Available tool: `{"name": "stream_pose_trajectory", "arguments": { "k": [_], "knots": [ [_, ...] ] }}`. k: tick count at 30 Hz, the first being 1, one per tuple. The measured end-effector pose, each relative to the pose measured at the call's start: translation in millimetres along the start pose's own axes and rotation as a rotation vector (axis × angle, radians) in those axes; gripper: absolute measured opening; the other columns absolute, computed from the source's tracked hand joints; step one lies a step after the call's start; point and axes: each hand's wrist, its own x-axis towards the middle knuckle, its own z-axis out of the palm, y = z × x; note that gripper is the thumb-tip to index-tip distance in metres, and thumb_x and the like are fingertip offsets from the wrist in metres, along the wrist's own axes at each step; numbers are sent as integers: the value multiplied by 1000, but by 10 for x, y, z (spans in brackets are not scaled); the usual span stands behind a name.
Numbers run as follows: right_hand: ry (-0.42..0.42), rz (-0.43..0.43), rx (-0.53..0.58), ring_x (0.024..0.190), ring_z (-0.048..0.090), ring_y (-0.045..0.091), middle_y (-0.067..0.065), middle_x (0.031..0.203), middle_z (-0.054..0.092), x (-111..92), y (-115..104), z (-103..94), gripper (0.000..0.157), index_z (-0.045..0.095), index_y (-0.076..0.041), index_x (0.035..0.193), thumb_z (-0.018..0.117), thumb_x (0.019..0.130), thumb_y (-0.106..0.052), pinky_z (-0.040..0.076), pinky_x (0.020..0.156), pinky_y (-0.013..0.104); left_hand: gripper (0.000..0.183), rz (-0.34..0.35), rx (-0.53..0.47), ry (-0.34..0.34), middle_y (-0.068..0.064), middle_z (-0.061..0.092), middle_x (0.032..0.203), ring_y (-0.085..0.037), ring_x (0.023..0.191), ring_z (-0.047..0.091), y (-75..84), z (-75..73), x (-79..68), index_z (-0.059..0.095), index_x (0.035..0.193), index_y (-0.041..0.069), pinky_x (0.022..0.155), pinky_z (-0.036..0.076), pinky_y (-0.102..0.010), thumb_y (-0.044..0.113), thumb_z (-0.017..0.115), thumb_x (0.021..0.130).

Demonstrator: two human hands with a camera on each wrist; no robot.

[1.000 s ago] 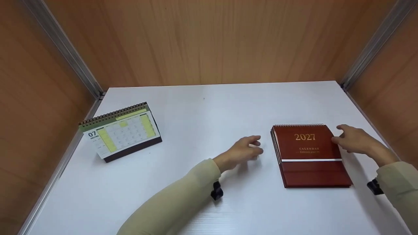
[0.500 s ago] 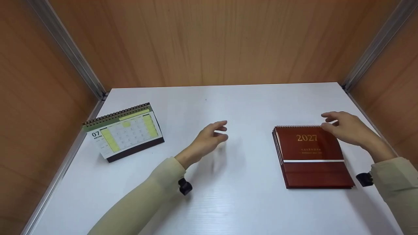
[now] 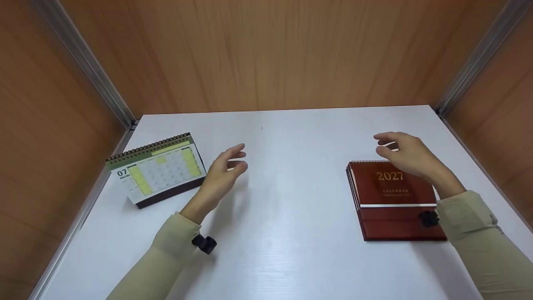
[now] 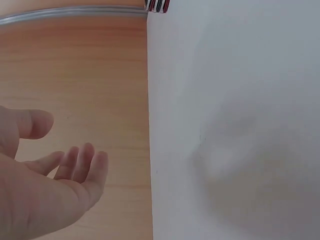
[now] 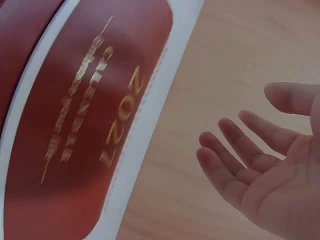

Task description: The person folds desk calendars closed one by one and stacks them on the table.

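Note:
A dark red 2027 desk calendar (image 3: 395, 187) lies on the right side of the white table, its spiral along the far edge. My right hand (image 3: 406, 152) hovers over its far right part, fingers loosely bent and holding nothing; in the right wrist view the palm and spread fingertips show bare. At the left stands a desk calendar (image 3: 162, 168) with a green top, yellow columns and "07" on its page. Just right of it my left hand (image 3: 218, 175) is raised above the table, relaxed, with nothing between thumb and fingers.
The white table (image 3: 283, 208) is boxed in by a wooden back panel (image 3: 266, 54) and wooden side panels with metal corner posts. A small black camera sits under each wrist.
My left hand has moved left, away from the red calendar and toward the green-topped one. My right hand has come off the red calendar's right edge, up and leftward over it.

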Motion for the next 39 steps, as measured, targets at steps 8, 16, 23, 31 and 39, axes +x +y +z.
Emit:
{"name": "stream_pose_trajectory", "arguments": {
  "k": [8, 16, 23, 31, 39],
  "knots": [
    [10, -50, 110, 140, 53, 42, 20, 155, 54, 233, -362, 229, 53, 49, -6, 158, 55, 111, -29, 48, 111, 62, 54, 16, 2, 163, -10, 52, 150, -27, 136, 52, -161, -385, -171, 45, 161, 14, 115, 45, -42, 13, 58, 108],
    [-36, -23, 211, 142, 54, 36, 14, 155, 55, 529, -726, 552, 53, 49, -11, 159, 56, 110, -30, 48, 113, 58, 55, 44, 68, 298, -12, 50, 152, -26, 135, 51, -265, -726, -378, 44, 162, 16, 118, 42, -40, 16, 58, 109],
    [-71, -38, 323, 138, 56, 30, 9, 154, 57, 731, -1096, 837, 52, 51, -14, 158, 57, 109, -33, 48, 114, 53, 56, 28, 122, 424, -9, 50, 152, -24, 137, 51, -405, -940, -588, 44, 162, 19, 119, 42, -42, 15, 59, 108],
    [-107, -41, 467, 135, 57, 23, 5, 149, 57, 870, -1444, 1133, 52, 51, -13, 157, 55, 109, -34, 49, 115, 42, 54, -17, 139, 548, -6, 53, 153, -24, 139, 51, -488, -1069, -697, 44, 162, 19, 120, 43, -42, 15, 57, 109],
    [-155, -5, 646, 135, 59, 24, 8, 152, 58, 1053, -1805, 1449, 53, 50, -12, 158, 53, 110, -35, 48, 115, 38, 54, -70, 110, 638, -4, 49, 155, -23, 141, 48, -548, -1218, -792, 43, 163, 25, 119, 41, -40, 17, 52, 110]
  ]
}}
